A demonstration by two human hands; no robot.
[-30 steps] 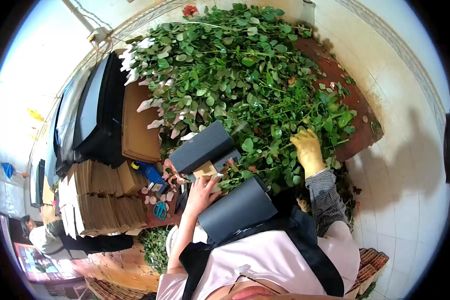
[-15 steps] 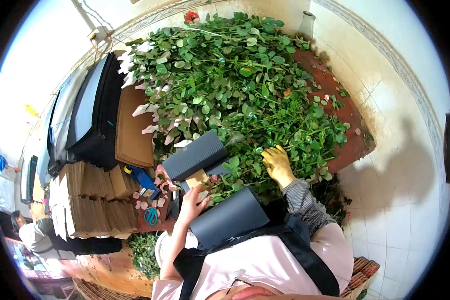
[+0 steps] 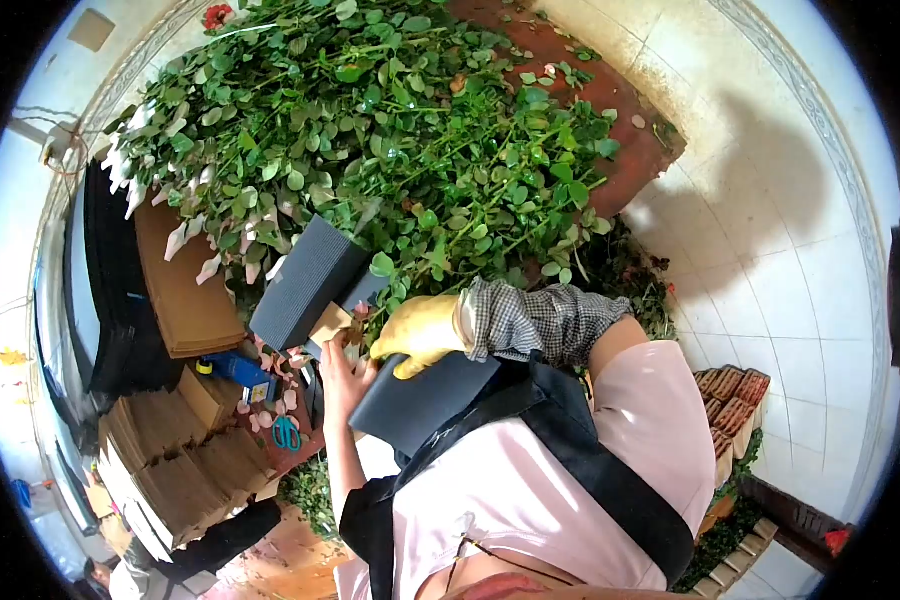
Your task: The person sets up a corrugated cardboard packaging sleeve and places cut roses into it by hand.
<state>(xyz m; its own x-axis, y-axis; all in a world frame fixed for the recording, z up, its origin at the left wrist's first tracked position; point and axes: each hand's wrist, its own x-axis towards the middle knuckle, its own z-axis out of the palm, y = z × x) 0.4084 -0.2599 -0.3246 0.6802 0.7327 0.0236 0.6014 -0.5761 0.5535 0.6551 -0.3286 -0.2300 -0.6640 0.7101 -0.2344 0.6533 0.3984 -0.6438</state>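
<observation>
My left hand point(image 3: 344, 380) is bare, its fingers bent beside a small brown cardboard piece point(image 3: 330, 323). What it holds, if anything, is hidden between the fingers. My right hand point(image 3: 422, 330), in a yellow glove, curls in against the left fingertips; its grasp is hidden too. A smooth dark sheet point(image 3: 425, 405) lies under both hands, against my apron. Just beyond them a ribbed dark grey block point(image 3: 310, 283) leans at a slant. Leafy rose stems point(image 3: 400, 150) cover the table, with white-wrapped heads point(image 3: 175, 240) along their left side.
Teal scissors point(image 3: 286, 433) and a blue tool point(image 3: 240, 372) lie among loose petals at the left. Nearby stand stacked brown cardboard pieces point(image 3: 175, 455) and tall dark sheets point(image 3: 120, 290). Another person point(image 3: 135, 578) shows at lower left. A tiled wall point(image 3: 770, 340) bounds the right.
My right hand has left the stems and come across to my left hand. My view has turned, so the table and stems sit further up and left.
</observation>
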